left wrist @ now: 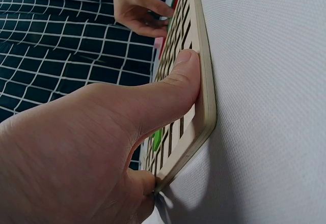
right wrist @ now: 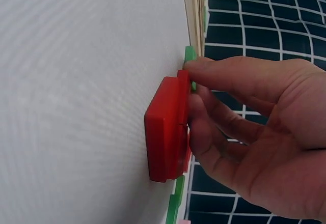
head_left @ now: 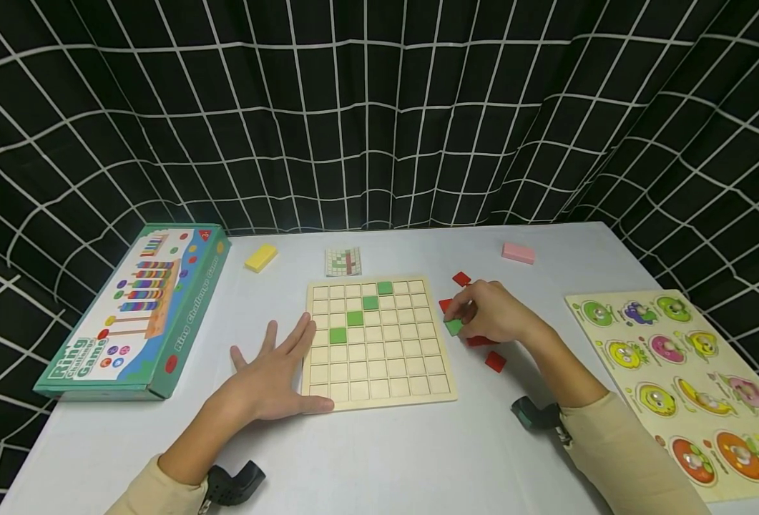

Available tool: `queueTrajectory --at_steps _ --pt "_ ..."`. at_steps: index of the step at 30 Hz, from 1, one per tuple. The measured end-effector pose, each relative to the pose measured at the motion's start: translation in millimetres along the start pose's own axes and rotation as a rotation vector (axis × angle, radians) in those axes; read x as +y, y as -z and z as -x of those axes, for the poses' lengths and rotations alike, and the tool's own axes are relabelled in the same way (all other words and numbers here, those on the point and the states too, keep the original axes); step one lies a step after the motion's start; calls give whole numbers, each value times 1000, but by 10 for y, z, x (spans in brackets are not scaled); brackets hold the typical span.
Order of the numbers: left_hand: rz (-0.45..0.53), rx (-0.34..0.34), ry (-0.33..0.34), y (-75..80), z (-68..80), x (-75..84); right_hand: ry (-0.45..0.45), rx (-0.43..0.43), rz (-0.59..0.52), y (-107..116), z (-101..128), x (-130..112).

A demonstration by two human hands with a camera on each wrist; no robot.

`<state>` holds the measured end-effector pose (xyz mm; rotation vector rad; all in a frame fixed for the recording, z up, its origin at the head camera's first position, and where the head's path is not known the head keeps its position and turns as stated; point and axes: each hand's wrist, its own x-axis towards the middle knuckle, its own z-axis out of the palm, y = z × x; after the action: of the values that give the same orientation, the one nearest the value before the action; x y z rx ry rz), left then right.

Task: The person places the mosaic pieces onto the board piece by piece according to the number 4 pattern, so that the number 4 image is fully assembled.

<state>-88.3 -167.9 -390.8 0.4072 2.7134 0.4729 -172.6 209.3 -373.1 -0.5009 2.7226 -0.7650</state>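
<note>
The left hand (head_left: 270, 383) lies flat on the white table (head_left: 379, 458) with its fingers straight and spread, pressed against the left edge of the wooden grid board (head_left: 379, 343); the left wrist view shows its thumb (left wrist: 175, 89) laid along the board's rim near the corner. Four green tiles (head_left: 354, 319) sit in the board's cells in a diagonal climbing toward 1 o'clock. The right hand (head_left: 491, 311) is at 3 o'clock of the board, just beside its right edge, fingers curled and pinching a small green tile (head_left: 453, 327) between thumb and fingertips (the right wrist view shows the fingertips (right wrist: 224, 74) closed over the tile's green edge, right next to a red tile (right wrist: 165, 132) lying on the table). More red tiles (head_left: 495, 361) are scattered around that hand, one at 12 o'clock of it and others at 6 o'clock, partly hidden beneath it. At 12 o'clock of the board lies a small pattern card (head_left: 343, 262), with a yellow block (head_left: 260, 258) at 11 o'clock and a pink block (head_left: 518, 252) at 1 o'clock. A green game box (head_left: 137, 315) showing stacked rings lies at 9 o'clock, well apart from the left hand, and a fruit peg puzzle (head_left: 688, 386) lies at 3 o'clock near the table's right edge. A black curtain with a white grid (head_left: 379, 114) hangs behind.
</note>
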Motion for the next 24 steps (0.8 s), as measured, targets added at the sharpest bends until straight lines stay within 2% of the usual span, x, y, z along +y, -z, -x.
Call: queueTrajectory --at_steps 12,20,24 --pt "-5 0 -1 10 8 6 -21 40 -58 10 10 -15" --pt "-12 -3 -2 8 13 -6 -94 64 -116 8 21 -53" --pt "-9 -5 -4 9 13 -8 -102 64 -140 2 25 -85"
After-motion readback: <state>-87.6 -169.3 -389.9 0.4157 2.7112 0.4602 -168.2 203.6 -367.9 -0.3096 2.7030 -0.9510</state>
